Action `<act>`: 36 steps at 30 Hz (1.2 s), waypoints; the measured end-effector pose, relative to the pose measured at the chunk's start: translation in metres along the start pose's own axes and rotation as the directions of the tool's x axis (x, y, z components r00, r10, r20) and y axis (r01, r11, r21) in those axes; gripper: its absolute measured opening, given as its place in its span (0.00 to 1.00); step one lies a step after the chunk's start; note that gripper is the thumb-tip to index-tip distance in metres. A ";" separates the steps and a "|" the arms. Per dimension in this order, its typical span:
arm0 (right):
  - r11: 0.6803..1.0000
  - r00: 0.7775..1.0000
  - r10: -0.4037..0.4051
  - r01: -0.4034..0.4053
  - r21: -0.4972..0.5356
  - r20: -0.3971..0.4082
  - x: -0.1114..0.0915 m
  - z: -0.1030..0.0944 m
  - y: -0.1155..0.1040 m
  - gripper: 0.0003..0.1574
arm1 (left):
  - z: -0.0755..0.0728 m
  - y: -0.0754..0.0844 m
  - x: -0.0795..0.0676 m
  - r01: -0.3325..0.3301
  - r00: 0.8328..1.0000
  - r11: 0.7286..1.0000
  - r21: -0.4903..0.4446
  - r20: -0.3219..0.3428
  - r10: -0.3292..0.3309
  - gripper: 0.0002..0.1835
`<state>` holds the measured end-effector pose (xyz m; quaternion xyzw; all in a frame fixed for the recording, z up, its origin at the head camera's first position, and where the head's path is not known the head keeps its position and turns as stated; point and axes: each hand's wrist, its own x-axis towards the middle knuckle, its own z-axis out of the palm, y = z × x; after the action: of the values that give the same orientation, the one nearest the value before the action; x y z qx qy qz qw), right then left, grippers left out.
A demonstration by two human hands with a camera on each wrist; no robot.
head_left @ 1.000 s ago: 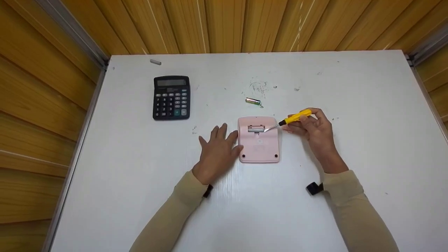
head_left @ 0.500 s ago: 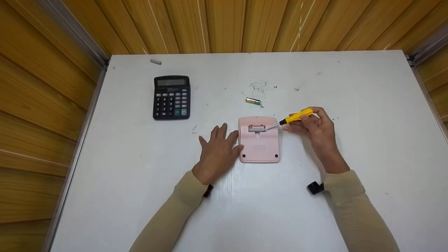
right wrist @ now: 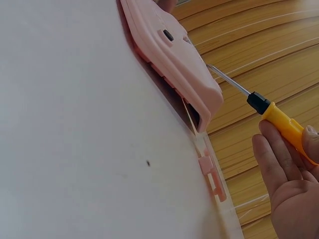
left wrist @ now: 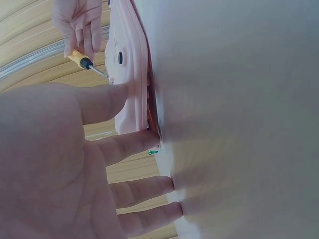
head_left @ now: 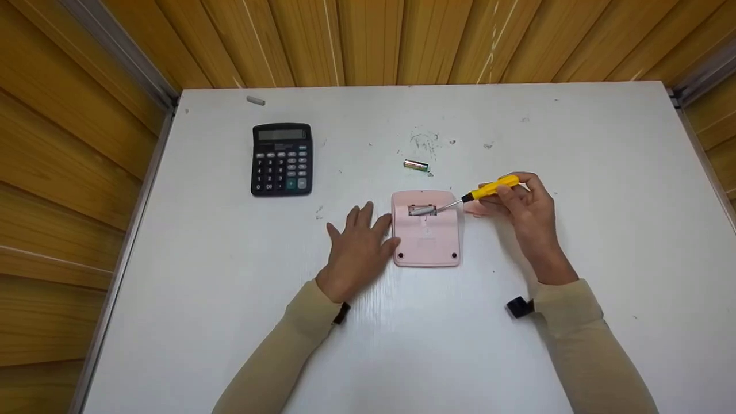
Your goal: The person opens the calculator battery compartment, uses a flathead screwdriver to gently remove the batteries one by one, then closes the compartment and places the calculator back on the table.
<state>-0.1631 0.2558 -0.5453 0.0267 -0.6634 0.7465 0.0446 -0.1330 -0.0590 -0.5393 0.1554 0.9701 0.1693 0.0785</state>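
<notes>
A pink calculator [head_left: 426,244] lies face down on the white table, its battery compartment uncovered. Inside sits a grey battery [head_left: 422,211], slightly slanted, its right end nearer the compartment's far side. My left hand [head_left: 357,253] rests flat at the calculator's left edge, fingers spread, thumb and forefinger touching its side. In my right hand [head_left: 526,213] a yellow-handled screwdriver [head_left: 491,188] is pinched between thumb and fingers. Its metal tip reaches the battery's right end. The right wrist view shows the screwdriver [right wrist: 281,124] slanting toward the calculator [right wrist: 174,59], whose compartment is hidden there.
A small pink battery cover [right wrist: 213,177] lies right of the calculator, under my right hand. Beyond the calculator is a green and silver battery [head_left: 416,165]. A black calculator [head_left: 282,160] lies at left, with a grey battery-like cylinder [head_left: 256,101] behind it.
The grey battery has gone from lying straight to slanted, its right end shifting toward the far side. My right hand and the screwdriver have moved slightly right and away. My left hand stays still.
</notes>
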 end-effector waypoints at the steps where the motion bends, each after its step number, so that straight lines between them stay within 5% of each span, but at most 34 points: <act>1: 1.000 1.000 -0.005 0.005 0.006 -0.003 0.000 0.000 0.000 0.23 | 0.000 0.000 0.000 0.002 1.000 1.000 -0.004 0.002 -0.002 0.29; 36: 0.993 0.993 -0.113 0.113 -0.042 -0.012 0.001 0.004 -0.007 0.18 | 0.001 0.000 0.000 0.004 1.000 1.000 -0.026 -0.017 -0.004 0.28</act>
<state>-0.1631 0.2523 -0.5376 0.0577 -0.6756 0.7292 0.0922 -0.1331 -0.0588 -0.5405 0.1510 0.9687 0.1832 0.0727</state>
